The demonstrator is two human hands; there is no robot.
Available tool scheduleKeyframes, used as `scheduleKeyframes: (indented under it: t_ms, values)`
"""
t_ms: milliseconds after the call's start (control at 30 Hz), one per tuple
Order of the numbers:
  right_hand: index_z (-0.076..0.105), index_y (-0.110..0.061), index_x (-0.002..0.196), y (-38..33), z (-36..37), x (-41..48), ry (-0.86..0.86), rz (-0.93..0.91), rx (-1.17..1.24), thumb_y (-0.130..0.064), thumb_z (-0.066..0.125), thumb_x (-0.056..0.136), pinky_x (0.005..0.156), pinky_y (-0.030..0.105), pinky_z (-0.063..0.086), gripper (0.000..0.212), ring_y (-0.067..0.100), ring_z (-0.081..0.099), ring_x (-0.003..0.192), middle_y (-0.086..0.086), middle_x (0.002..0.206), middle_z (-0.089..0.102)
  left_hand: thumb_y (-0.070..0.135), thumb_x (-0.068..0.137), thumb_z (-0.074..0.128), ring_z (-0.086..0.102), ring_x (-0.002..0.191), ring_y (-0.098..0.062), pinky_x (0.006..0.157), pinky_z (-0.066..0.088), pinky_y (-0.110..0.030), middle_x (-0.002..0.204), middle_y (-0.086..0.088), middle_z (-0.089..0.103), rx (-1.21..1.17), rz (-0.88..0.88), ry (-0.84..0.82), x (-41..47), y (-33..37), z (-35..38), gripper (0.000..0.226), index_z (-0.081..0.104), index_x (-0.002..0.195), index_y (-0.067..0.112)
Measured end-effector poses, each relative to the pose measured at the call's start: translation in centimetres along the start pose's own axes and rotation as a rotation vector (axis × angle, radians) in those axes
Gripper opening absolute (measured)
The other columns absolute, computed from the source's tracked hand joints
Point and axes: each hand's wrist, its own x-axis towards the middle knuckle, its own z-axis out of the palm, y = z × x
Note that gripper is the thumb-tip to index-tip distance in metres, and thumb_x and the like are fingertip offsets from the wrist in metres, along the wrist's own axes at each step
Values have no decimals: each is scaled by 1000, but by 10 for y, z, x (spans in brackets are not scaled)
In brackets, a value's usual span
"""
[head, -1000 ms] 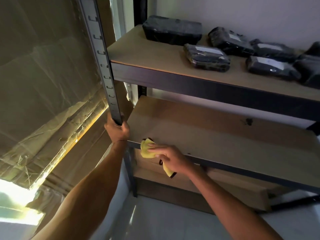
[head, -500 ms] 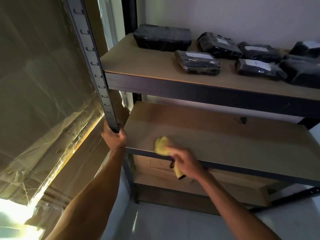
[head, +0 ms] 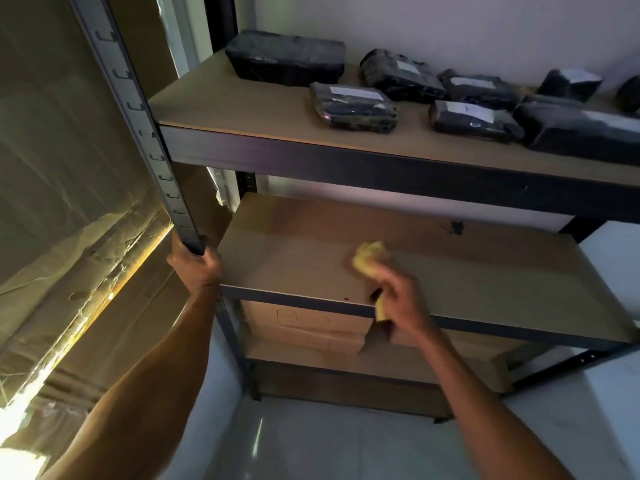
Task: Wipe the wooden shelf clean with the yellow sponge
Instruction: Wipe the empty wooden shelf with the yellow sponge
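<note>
Bracing with left grip (head: 195,263) clamped round the metal upright (head: 138,126), prob for balance, and pressing the yellow sponge (head: 369,259), bunched in right grip (head: 398,299), onto the wooden shelf (head: 485,278) near its front edge.

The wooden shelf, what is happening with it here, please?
A person wipes the middle wooden shelf with a crumpled yellow sponge, held in the right hand near the shelf's front centre. The left hand grips the dark metal corner post of the rack. Black wrapped parcels lie on the upper shelf.
</note>
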Motion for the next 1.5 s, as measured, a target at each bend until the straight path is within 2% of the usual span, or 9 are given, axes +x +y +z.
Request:
scheduleKeyframes:
  t_ms: [133,333,533,733,967,1167,1333,1433,1500]
  values:
    - [60,-18,129,45,-29,9,159,256,-341,4,51,83,92,38,49,51,37,60,109,17,123,63,27,87,51,33,48,-9,54,31,-28,60,-4,44,35,-2,27,-1,-2,1,33,52,75,-4]
    - [46,-35,139,-13,17,-25,-297,-242,-136,-6,51,94,114,25,30,53,3,37,137,-16,150,39,23,90,51,39,48,-8,53,28,-18,59,-8,42,44,-4,27,-1,2,2,31,50,75,-5]
    - [58,-20,130,32,-13,12,179,226,-276,1,50,87,94,33,46,48,32,58,114,13,129,60,27,92,52,37,49,-15,52,30,-25,59,-4,41,41,-51,35,3,-7,2,35,52,76,-5]
    - [51,-33,135,-17,27,-15,-285,-132,-48,-2,51,92,109,19,34,52,2,43,131,-12,144,47,25,92,52,35,46,-9,50,28,-19,58,-2,38,33,14,15,0,0,1,32,49,74,0]
    - [60,-20,128,56,-39,25,257,479,-308,4,54,79,89,37,49,55,37,61,107,17,121,62,26,94,52,38,49,-23,52,30,-26,58,-5,41,26,26,39,1,-11,4,33,48,74,-1]
    - [57,-27,131,-6,32,15,-161,-54,-59,9,49,84,107,23,39,59,4,50,124,-11,140,50,22,93,52,34,51,-16,52,29,-30,60,-6,41,66,35,61,0,-12,7,27,48,73,5]
    - [64,-12,121,86,-46,78,284,247,-218,6,47,69,107,28,36,58,32,56,120,13,127,62,17,93,53,41,48,-30,47,31,-35,55,-14,40,38,49,62,4,-22,10,26,41,70,10]
    - [54,-13,131,113,-56,99,203,608,-329,-2,53,83,100,40,41,49,40,52,121,19,137,50,14,91,54,40,47,-33,46,30,-38,55,-17,40,41,48,66,5,-26,12,27,40,69,9]
    - [53,-13,135,89,-23,99,145,453,-261,-2,52,84,110,37,32,53,34,43,132,16,147,43,12,93,55,41,48,-30,46,30,-37,55,-16,41,28,56,67,4,-26,12,27,42,69,9]
